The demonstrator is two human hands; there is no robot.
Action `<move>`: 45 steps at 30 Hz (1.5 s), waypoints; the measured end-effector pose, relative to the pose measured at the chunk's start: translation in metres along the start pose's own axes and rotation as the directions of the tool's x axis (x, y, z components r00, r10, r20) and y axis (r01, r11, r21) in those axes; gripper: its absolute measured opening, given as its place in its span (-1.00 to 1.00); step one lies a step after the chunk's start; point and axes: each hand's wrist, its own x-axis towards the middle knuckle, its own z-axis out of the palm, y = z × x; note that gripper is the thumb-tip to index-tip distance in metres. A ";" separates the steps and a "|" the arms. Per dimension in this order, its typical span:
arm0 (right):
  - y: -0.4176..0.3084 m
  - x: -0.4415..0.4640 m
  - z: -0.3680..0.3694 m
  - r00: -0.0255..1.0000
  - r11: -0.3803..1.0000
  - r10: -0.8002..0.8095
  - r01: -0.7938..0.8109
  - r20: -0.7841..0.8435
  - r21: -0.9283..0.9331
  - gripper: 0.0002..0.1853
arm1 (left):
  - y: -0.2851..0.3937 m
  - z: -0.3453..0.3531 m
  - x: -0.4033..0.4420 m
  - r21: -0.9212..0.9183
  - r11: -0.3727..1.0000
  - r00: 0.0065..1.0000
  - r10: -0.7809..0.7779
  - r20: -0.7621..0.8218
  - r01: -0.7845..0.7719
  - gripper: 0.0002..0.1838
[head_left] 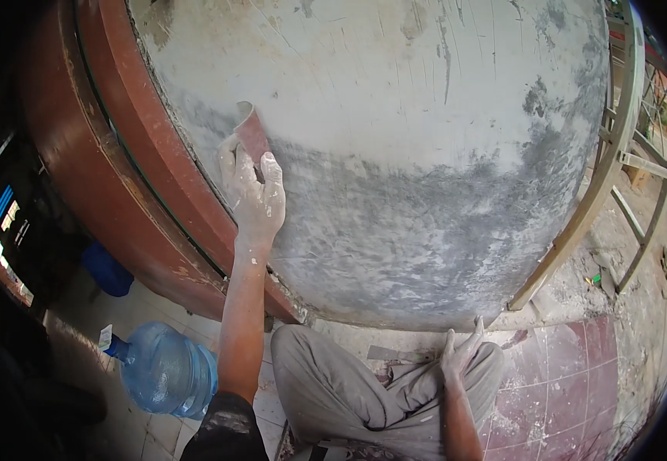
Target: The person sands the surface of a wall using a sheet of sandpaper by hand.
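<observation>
My left hand (256,192), dusted with white powder, is raised against the grey and white plastered wall (425,177). Its thumb and fingers grip a curled piece of reddish sandpaper (252,135), whose upper end bends over. Down at the right, my right hand (462,355) rests by my knee near the foot of the wall, its fingers apart and holding nothing. Beside it on the floor, a flat metal blade (399,354) lies between my legs and the wall.
A red-brown door frame (156,161) borders the wall at the left. A large blue water bottle (166,373) lies on the tiles at lower left. At the right, a ladder-like frame (618,146) leans by the wall. Reddish tiles (556,384) bear white dust.
</observation>
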 end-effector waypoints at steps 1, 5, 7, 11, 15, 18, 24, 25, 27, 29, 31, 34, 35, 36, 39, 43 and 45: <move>0.001 0.001 0.001 1.000 1.000 0.003 -0.003 0.004 0.013 -0.18 | -0.003 0.002 0.000 -0.037 0.999 1.000 0.002 -0.030 -0.003 -0.72; 0.011 0.005 0.007 0.999 0.999 0.016 -0.015 -0.040 0.047 -0.18 | 0.002 0.017 0.001 -0.047 0.996 0.994 0.073 -0.087 -0.077 -0.52; 0.012 0.007 0.008 0.998 0.998 0.020 -0.017 -0.052 0.059 -0.17 | 0.019 0.022 0.006 -0.095 0.990 0.993 -0.109 -0.040 0.105 -0.41; 0.010 0.009 0.007 0.997 0.996 0.072 -0.069 -0.040 0.064 -0.17 | 0.026 0.039 0.001 0.314 0.949 0.998 -0.047 0.044 0.031 -0.36; 0.007 0.011 0.006 0.996 0.994 0.082 -0.080 -0.024 0.079 -0.20 | 0.041 0.050 -0.006 0.173 0.873 0.874 0.402 0.272 -0.456 -0.38; 0.012 0.010 0.002 0.996 0.994 0.084 -0.082 -0.021 0.079 -0.21 | 0.028 0.037 0.015 0.217 0.949 0.972 0.211 0.101 -0.229 -0.38; 0.007 0.012 0.007 0.992 0.990 0.117 -0.114 -0.035 0.088 -0.21 | 0.017 0.057 0.004 0.293 0.956 0.999 0.008 -0.035 0.002 -0.38; 0.005 0.011 0.011 0.993 0.992 0.121 -0.120 -0.019 0.051 -0.20 | 0.035 0.071 -0.008 0.299 0.943 0.989 0.133 0.059 -0.144 -0.35; 0.008 0.008 0.016 0.996 0.996 0.085 -0.084 -0.016 0.029 -0.20 | 0.084 0.084 -0.021 0.129 0.947 0.951 0.276 0.140 -0.294 -0.36; 0.004 0.002 0.020 0.999 0.999 0.052 -0.052 -0.010 -0.003 -0.19 | 0.132 0.104 -0.017 -0.019 0.959 0.957 0.284 0.061 -0.283 -0.43; -0.001 0.002 0.014 1.000 0.998 0.003 -0.005 -0.031 -0.060 -0.17 | 0.179 0.109 -0.004 -0.139 0.925 0.919 0.372 0.133 -0.354 -0.42; 0.005 -0.004 0.005 1.000 0.992 -0.026 0.026 -0.001 -0.124 -0.13 | 0.226 0.136 0.002 -0.160 0.834 0.839 0.542 0.049 -0.529 -0.40; 0.010 -0.006 0.001 0.999 0.988 -0.044 0.045 0.011 -0.145 -0.12 | 0.231 0.138 0.003 -0.260 0.818 0.841 0.540 0.035 -0.514 -0.41; 0.011 -0.006 -0.002 0.999 0.990 -0.034 0.032 -0.011 -0.137 -0.13 | 0.237 0.139 0.006 -0.359 0.788 0.840 0.542 0.019 -0.500 -0.43; 0.014 -0.006 -0.012 0.997 0.991 0.060 -0.067 -0.057 -0.120 -0.15 | 0.191 0.107 0.016 -0.124 0.845 0.821 0.534 0.200 -0.520 -0.38; 0.006 -0.003 -0.014 0.995 0.992 0.096 -0.098 -0.032 -0.078 -0.15 | 0.086 0.076 -0.002 0.150 0.958 0.967 0.233 0.105 -0.247 -0.29; 0.014 -0.005 -0.008 0.995 0.989 0.090 -0.094 -0.043 -0.110 -0.14 | 0.040 0.055 -0.005 0.368 0.922 0.991 -0.094 -0.091 0.122 -0.46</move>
